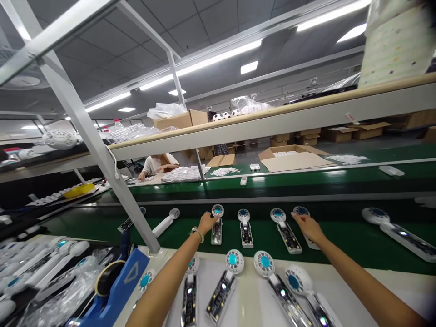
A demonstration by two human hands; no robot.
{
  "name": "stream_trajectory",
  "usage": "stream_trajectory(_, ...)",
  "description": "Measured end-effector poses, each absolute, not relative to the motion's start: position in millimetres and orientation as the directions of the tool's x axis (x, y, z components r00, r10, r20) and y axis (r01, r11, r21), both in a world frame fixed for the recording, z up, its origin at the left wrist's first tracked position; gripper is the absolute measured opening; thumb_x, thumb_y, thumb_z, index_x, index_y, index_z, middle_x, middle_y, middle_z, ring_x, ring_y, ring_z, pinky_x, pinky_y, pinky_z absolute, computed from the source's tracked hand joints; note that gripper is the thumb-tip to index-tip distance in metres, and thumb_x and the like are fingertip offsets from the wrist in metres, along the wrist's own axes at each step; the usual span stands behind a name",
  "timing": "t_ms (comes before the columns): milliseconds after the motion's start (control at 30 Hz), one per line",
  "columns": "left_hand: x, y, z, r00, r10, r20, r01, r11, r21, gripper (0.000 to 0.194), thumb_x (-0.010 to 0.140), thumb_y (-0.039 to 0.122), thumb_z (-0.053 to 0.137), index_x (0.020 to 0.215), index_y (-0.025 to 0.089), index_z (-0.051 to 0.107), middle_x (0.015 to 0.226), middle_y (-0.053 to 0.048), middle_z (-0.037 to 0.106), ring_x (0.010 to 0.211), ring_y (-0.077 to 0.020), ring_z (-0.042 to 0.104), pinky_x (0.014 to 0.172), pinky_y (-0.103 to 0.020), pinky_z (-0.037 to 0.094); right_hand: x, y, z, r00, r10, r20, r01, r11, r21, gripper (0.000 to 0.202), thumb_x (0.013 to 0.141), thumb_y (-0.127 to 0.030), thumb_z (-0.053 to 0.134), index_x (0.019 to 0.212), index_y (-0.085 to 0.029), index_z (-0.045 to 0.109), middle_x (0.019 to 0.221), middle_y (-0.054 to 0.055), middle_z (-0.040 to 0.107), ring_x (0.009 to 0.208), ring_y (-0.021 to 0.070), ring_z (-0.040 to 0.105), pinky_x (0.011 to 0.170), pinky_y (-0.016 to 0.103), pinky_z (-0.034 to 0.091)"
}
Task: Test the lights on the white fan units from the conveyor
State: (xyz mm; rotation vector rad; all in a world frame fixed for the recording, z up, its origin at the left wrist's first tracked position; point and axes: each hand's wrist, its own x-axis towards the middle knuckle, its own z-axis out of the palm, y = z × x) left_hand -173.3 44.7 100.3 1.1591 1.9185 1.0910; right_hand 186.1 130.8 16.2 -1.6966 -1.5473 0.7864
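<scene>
- left hand [206, 223], half-curled, is at a round-headed device [218, 210] on the green belt [264, 238]; grip unclear
- right hand [309, 228], fingers bent, overlaps a second device [302, 210] there; cannot tell whether it grips

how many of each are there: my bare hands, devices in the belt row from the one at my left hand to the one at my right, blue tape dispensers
Left hand and right hand: 2
Devices in that stretch: 4
Blue tape dispenser: 1
Total: 7
</scene>
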Motion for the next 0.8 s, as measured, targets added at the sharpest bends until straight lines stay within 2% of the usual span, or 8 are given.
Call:
stream_trajectory(67, -170.0, 59.7, 91.5, -0.411, 0.909, -0.07, 0.45, 0.269, 0.851, 0.049, 0.057, 0.033, 0.077, 0.094, 0.009, 0.055, 0.112, -0.017, 0.054, 0.114, -0.0321, 0.043, 0.085, -0.031, 0.038, 200.4, 138.2, 12.2, 0.188, 0.982, -0.02, 0.599, -0.131, -0.79, 0.044, 0.069, -0.046, 0.057, 0.091, -0.008, 0.057, 0.109, 0.029, 0.056, 0.112, 0.0447, 0.043, 0.086, 0.051, 0.038)
stream_trajectory(133, -155.4, 71.1, 77.3, -0.376, 0.92, -0.109, 0.484, 0.296, 0.824, 0.041, 0.061, 0.029, 0.075, 0.092, 0.01, 0.057, 0.109, -0.013, 0.055, 0.11, -0.0287, 0.046, 0.086, -0.032, 0.039, 211.0, 140.0, 7.5, 0.223, 0.971, -0.092, 0.6, -0.21, -0.772, 0.038, 0.063, -0.039, 0.065, 0.083, -0.007, 0.058, 0.1, 0.031, 0.058, 0.108, 0.0479, 0.046, 0.08, 0.052, 0.04)
stream_trajectory(233, -122.8, 84.6, 52.4, -0.308, 0.916, -0.258, 0.479, 0.383, 0.79, 0.023, 0.076, 0.029, 0.064, 0.089, 0.01, 0.058, 0.096, -0.008, 0.059, 0.09, -0.0214, 0.056, 0.078, -0.037, 0.046, 213.6, 135.5, 1.3, 0.14, 0.963, -0.23, 0.558, -0.269, -0.785, 0.024, 0.065, -0.034, 0.068, 0.062, -0.014, 0.055, 0.067, 0.013, 0.064, 0.079, 0.0333, 0.063, 0.066, 0.039, 0.049)
stream_trajectory(300, -104.0, 89.8, 39.6, -0.279, 0.904, -0.325, 0.445, 0.422, 0.79, 0.02, 0.083, 0.028, 0.056, 0.094, 0.012, 0.057, 0.095, -0.006, 0.058, 0.084, -0.0181, 0.057, 0.073, -0.036, 0.049, 210.9, 129.1, -0.9, 0.069, 0.947, -0.314, 0.509, -0.304, -0.805, 0.023, 0.073, -0.033, 0.063, 0.062, -0.014, 0.055, 0.059, 0.003, 0.061, 0.063, 0.019, 0.063, 0.058, 0.03, 0.05)
stream_trajectory(367, -92.7, 90.5, 33.7, -0.251, 0.898, -0.361, 0.384, 0.435, 0.815, 0.02, 0.084, 0.027, 0.055, 0.098, 0.012, 0.055, 0.096, -0.005, 0.057, 0.081, -0.0168, 0.057, 0.07, -0.034, 0.05, 209.6, 121.0, -1.2, 0.016, 0.927, -0.376, 0.463, -0.34, -0.819, 0.022, 0.081, -0.031, 0.057, 0.069, -0.013, 0.057, 0.062, -0.001, 0.06, 0.057, 0.0111, 0.059, 0.055, 0.026, 0.05)
stream_trajectory(433, -89.4, 85.7, 35.4, -0.206, 0.899, -0.386, 0.29, 0.433, 0.853, 0.02, 0.085, 0.027, 0.054, 0.098, 0.012, 0.055, 0.092, -0.005, 0.057, 0.077, -0.0151, 0.058, 0.066, -0.031, 0.051, 209.9, 113.5, -0.3, -0.015, 0.915, -0.404, 0.425, -0.36, -0.831, 0.021, 0.083, -0.031, 0.054, 0.075, -0.012, 0.058, 0.069, -0.001, 0.062, 0.058, 0.0095, 0.059, 0.055, 0.025, 0.05)
stream_trajectory(600, -101.6, 45.8, 60.5, -0.126, 0.938, -0.323, -0.035, 0.321, 0.946, 0.019, 0.078, 0.021, 0.062, 0.091, 0.012, 0.051, 0.078, -0.003, 0.059, 0.065, -0.0145, 0.061, 0.059, -0.029, 0.053, 192.5, 113.4, 2.3, -0.002, 0.914, -0.406, 0.384, -0.374, -0.844, 0.036, 0.079, -0.045, 0.056, 0.083, -0.009, 0.06, 0.087, 0.009, 0.065, 0.075, 0.0175, 0.063, 0.062, 0.029, 0.052)
stream_trajectory(800, -118.8, -38.7, 82.4, -0.224, 0.959, -0.174, -0.296, 0.103, 0.949, 0.022, 0.075, 0.025, 0.057, 0.093, 0.016, 0.048, 0.098, -0.01, 0.061, 0.06, -0.0156, 0.061, 0.053, -0.031, 0.054, 139.5, 124.6, 7.7, -0.046, 0.898, -0.438, 0.348, -0.396, -0.85, 0.022, 0.085, -0.027, 0.054, 0.103, -0.014, 0.056, 0.103, 0.006, 0.059, 0.086, 0.0177, 0.059, 0.073, 0.037, 0.05)
